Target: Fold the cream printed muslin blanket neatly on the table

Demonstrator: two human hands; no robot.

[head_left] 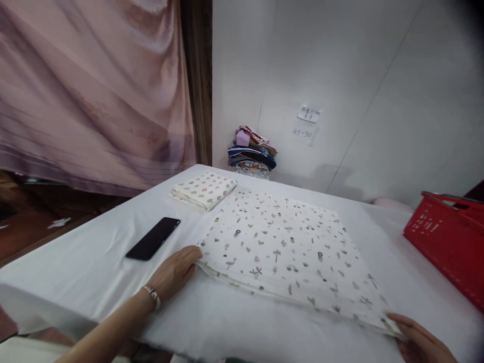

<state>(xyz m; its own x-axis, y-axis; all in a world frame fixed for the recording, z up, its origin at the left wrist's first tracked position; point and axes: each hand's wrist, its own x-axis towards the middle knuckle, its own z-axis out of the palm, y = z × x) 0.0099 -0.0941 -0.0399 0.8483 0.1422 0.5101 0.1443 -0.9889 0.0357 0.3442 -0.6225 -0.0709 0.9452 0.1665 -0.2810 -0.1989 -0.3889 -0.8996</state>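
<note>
A white cloth with small printed palms, birds and plants (pixel 287 247) lies spread and folded in layers on the white-covered table (pixel 91 257). My left hand (pixel 177 269) pinches its near left corner; a silver bracelet circles that wrist. At the near right corner, my right hand (pixel 419 338) grips the edge, the thumb and part of the fingers hidden or cut off by the frame. Behind the left corner sits a folded white cloth with a leaf print (pixel 206 190). A black phone (pixel 153 238) rests left of the spread cloth.
A red plastic basket (pixel 449 242) stands at the right edge. Against the wall at the back is a stack of folded fabrics (pixel 252 151). Paper notes (pixel 307 123) hang on the wall. A pink curtain (pixel 94 91) drapes at the left.
</note>
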